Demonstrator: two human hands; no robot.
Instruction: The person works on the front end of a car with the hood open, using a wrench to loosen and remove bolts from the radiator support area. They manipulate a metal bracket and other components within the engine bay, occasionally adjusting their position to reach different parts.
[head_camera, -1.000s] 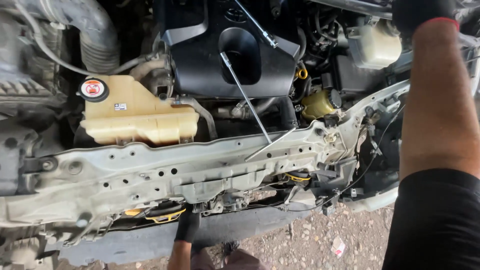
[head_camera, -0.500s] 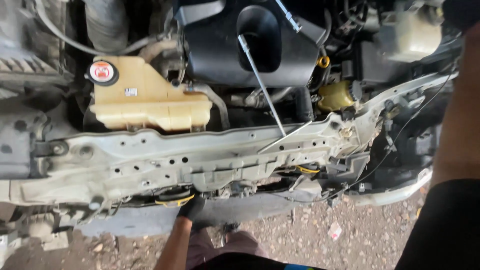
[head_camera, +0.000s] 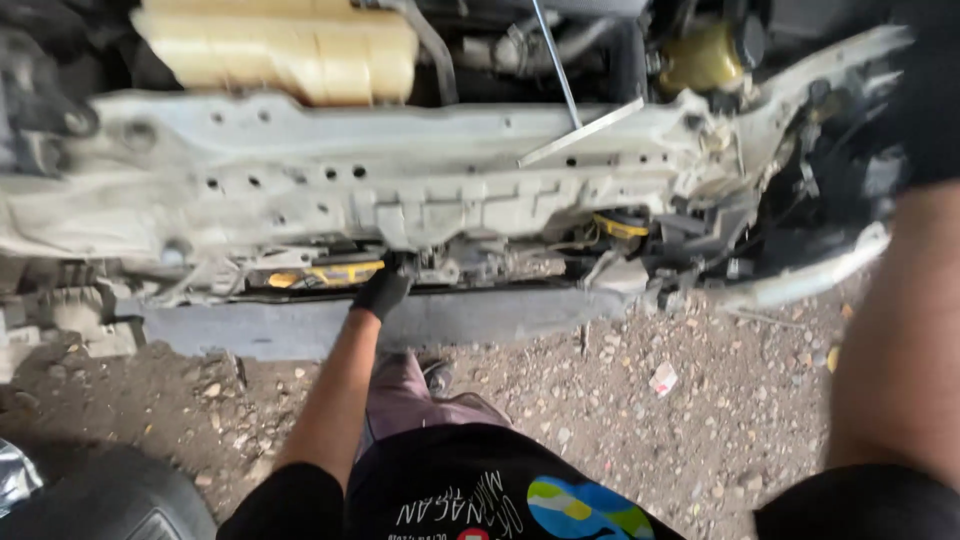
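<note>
Gloved, your left hand (head_camera: 383, 291) curls under the white radiator support (head_camera: 400, 190), grip hidden; stiff, sharp-edged metal, likely heavy. Right hand unseen at two o'clock.

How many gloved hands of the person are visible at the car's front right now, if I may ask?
1: the left hand, in a black glove, reaches under the white radiator support. The right arm runs out of frame, so its hand is hidden.

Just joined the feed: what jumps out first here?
The white front crossmember of a stripped car spans the frame, with a yellowish coolant tank above it. The gloved left hand reaches under its lower edge beside a yellow part. The right arm fills the right side.
</note>
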